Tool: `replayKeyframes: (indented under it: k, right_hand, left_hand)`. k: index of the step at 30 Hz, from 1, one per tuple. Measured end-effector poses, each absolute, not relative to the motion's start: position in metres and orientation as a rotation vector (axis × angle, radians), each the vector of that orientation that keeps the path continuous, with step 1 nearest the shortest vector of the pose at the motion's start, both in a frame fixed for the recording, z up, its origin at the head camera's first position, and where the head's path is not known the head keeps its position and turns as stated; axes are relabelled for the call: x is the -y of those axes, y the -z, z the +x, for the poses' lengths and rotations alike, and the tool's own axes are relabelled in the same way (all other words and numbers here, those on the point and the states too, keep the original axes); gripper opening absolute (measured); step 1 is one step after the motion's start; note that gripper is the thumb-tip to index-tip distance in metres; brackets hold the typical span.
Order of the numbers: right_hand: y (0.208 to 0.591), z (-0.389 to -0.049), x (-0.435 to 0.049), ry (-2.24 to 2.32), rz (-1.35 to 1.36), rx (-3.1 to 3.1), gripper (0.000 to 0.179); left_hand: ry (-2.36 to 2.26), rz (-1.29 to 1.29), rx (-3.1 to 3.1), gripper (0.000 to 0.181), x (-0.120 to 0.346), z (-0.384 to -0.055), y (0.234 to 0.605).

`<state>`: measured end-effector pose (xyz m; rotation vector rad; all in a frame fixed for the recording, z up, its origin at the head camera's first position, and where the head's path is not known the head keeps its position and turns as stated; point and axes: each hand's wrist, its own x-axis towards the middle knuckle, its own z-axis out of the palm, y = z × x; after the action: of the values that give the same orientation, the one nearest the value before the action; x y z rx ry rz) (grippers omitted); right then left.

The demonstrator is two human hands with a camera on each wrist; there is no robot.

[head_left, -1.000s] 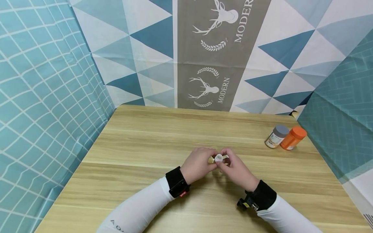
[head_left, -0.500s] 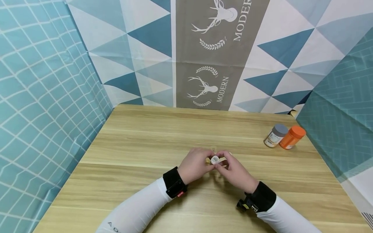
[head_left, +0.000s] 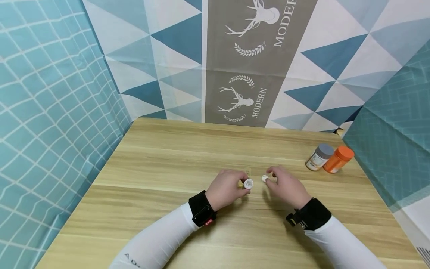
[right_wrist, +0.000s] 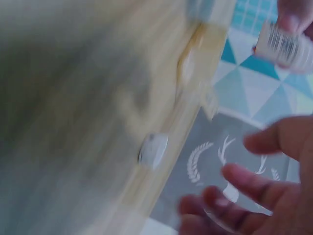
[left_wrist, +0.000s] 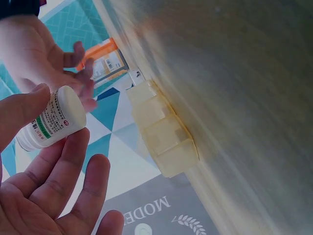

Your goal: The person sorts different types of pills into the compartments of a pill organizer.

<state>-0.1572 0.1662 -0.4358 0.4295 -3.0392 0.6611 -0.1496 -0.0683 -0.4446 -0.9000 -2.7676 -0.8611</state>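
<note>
My left hand (head_left: 226, 189) grips a small white pill bottle (head_left: 248, 184) between thumb and fingers. Its mouth has no cap on it, and in the left wrist view a printed label shows on the bottle (left_wrist: 51, 120). To the right, my right hand (head_left: 287, 186) hovers with spread fingers, its fingertips close to a small white cap (head_left: 264, 178). The right wrist view has this cap (right_wrist: 153, 151) lying on the table, apart from the blurred fingers. A translucent yellow pill box (left_wrist: 164, 132) with compartments sits on the table, mostly hidden behind my left hand in the head view.
Two bottles stand at the table's right side: one with a grey lid (head_left: 320, 157), the other orange (head_left: 338, 159). Patterned cloth (head_left: 168, 63) hangs behind the wooden table (head_left: 161, 160), and blue checked cloth (head_left: 50, 123) hangs at the left.
My right hand has drawn away from the white pill bottle, rightward, to beside the white cap, which is now in plain sight. My left hand keeps hold of the bottle in nearly the same place.
</note>
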Motion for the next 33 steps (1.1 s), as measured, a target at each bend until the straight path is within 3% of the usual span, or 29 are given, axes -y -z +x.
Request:
replayKeyframes:
  k: [7,19,26,33]
  right_hand:
    - [0.440,-0.179,-0.169,-0.439,0.610,3.173,0.043]
    - [0.450,-0.192,-0.164,-0.317,0.795,3.119,0.015]
    - [0.451,-0.194,-0.166,-0.401,0.808,3.136,0.009]
    - [0.430,-0.183,-0.164,-0.803,0.698,3.128,0.021]
  left_hand:
    - [0.853,-0.897,2.796,0.020,0.068,-0.147,0.447]
    - [0.844,-0.888,2.806,0.021,0.072,-0.149,0.443]
    - [0.846,-0.884,2.798,0.020,0.072,-0.149,0.441]
    - [0.844,-0.866,2.813,0.022,0.071,-0.151,0.441]
